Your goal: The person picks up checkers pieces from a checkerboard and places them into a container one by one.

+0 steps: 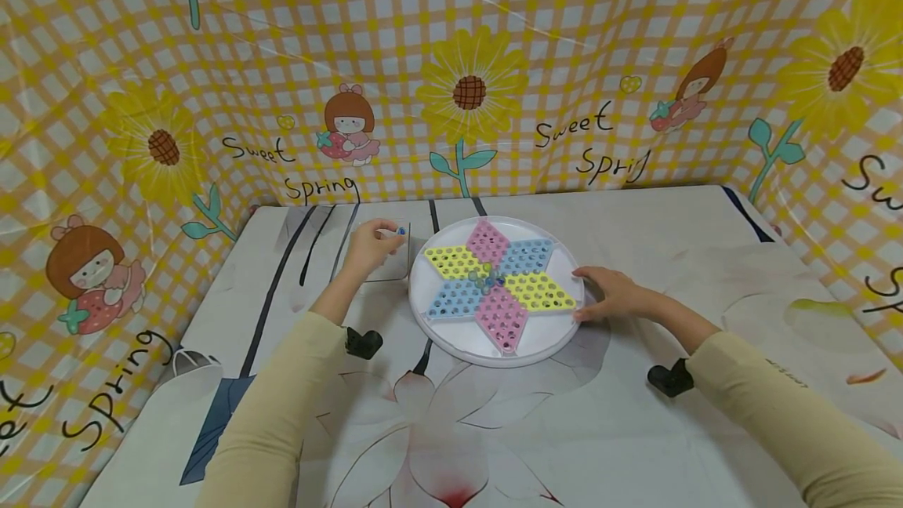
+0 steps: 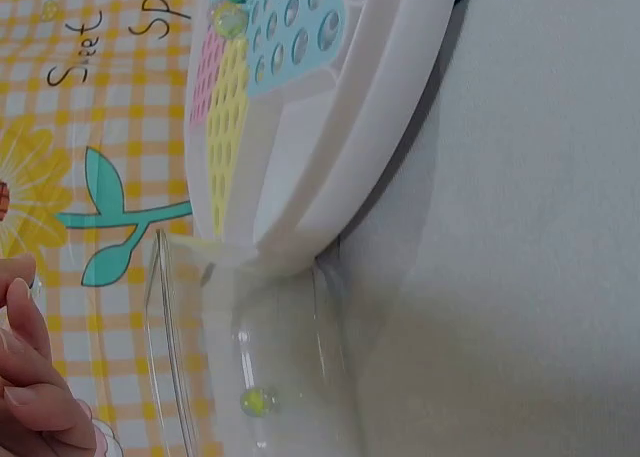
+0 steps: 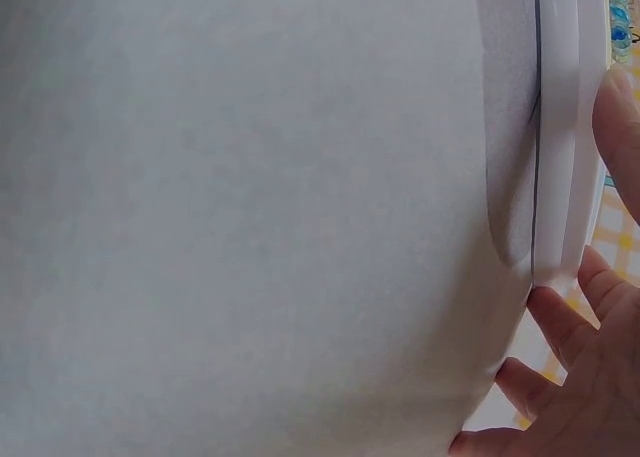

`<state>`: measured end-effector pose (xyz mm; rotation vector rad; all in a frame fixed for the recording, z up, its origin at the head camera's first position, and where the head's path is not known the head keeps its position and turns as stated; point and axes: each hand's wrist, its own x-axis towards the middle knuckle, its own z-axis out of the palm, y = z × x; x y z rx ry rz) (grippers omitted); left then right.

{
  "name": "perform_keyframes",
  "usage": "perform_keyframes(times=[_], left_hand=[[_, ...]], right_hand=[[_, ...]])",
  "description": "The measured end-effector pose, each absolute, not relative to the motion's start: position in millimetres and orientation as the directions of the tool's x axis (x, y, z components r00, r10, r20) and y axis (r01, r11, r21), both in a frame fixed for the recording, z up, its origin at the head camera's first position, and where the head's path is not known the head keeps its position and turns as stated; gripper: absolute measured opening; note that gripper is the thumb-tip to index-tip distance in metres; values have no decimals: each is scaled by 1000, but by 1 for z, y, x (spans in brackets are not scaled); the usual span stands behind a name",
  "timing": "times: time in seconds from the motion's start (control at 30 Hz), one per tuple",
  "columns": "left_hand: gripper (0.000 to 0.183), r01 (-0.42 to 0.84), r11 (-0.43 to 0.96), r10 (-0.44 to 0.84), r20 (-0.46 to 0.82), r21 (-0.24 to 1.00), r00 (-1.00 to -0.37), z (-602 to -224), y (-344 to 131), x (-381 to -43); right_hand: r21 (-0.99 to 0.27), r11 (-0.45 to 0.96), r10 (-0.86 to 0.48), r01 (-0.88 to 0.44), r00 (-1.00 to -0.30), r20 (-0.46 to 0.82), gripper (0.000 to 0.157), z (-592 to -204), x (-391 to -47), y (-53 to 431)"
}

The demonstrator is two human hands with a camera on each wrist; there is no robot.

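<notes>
1. Nearest are the beige sleeves [image 1: 275, 422], with black wrist cameras [image 1: 363, 343], over the flower-printed tabletop [image 1: 635, 445].
2. The right hand [image 1: 614, 293] is at the right rim of the Chinese checkers board [image 1: 543, 335]. Its fingers are set wide, touching the rim and grasping no marble.
3. The board sits closer to the tabletop's far edge than to its near one. It is round and white, with a six-pointed star of perforated diamonds: two pink, two yellow, two pale blue. A marble cluster [image 1: 487, 279], glassy green and blue, is gathered at its centre.
4. The left hand [image 1: 374, 248] is raised above a clear box [image 2: 172, 347], the fingers narrowed in a pinch on a blue marble [image 1: 401, 231], small, round and without a long axis. The key relation: the board's centre lies to the right of this marble, across the left rim; the left hand is the nearer to the box.
5. The box stands just beside the board's left rim; a yellow-green marble [image 2: 256, 401] shows through its wall.
6. Beyond the tabletop's far edge hangs a yellow checked cloth [image 1: 395, 45] printed with sunflowers.
</notes>
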<state>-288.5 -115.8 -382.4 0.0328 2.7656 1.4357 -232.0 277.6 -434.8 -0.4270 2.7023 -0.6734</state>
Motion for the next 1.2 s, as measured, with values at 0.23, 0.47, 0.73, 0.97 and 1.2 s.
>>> perform_keyframes(times=[0.23, 0.47, 0.73, 0.97, 1.2], left_hand=[[29, 13, 565, 41, -12, 825, -999, -381, -130, -287], [30, -12, 560, 12, -22, 828, -1000, -382, -138, -287], [31, -63, 544, -22, -60, 837, -998, -389, -150, -288], [27, -78, 513, -50, -61, 855, -997, -392, -159, -286], [31, -154, 514, -94, -123, 844, -988, -394, -162, -286]], right_hand=[[-494, 845, -355, -205, -906, -231, 90, -435, -232, 278], [-495, 845, -351, -200, -907, -232, 90, -438, -233, 279], [-497, 844, -352, -200, -906, -234, 91, -438, -233, 280], [-501, 843, -351, -196, -906, -235, 91, -437, -232, 278], [-501, 844, -345, -190, -909, -236, 92, -438, -232, 279]])
